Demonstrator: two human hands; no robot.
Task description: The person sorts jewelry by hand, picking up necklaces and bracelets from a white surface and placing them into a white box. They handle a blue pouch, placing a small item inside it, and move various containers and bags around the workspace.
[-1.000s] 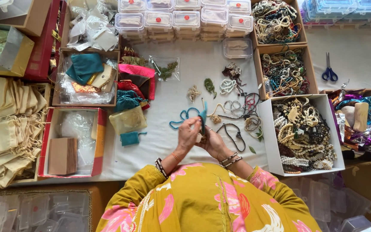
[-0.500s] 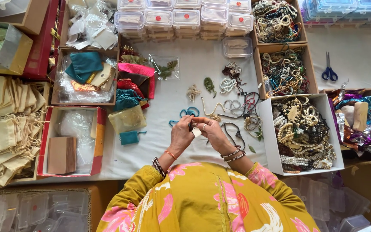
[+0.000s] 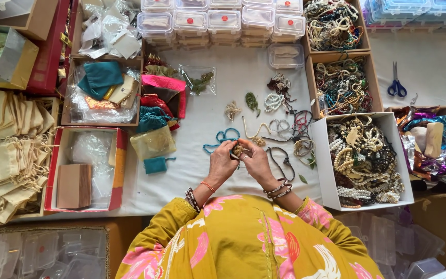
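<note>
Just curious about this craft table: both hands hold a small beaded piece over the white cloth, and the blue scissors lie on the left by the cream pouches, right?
Not quite. In the head view the blue scissors lie on the right, beyond the bead boxes. The rest holds.

- We are at a jewellery-making and packing workplace, laid out on a bench (image 3: 223,77) under a white cloth.
- We see cardboard boxes (image 3: 341,85) heaped with bead necklaces, and a white box (image 3: 401,155) of pale beads.
- Stacked clear plastic cases (image 3: 218,23) line the far edge.
- A pile of cream drawstring pouches (image 3: 6,150) and coloured fabric pouches (image 3: 153,119) lie to one side.
- Blue scissors (image 3: 397,85) and loose strands (image 3: 285,126) rest on the cloth.
</note>
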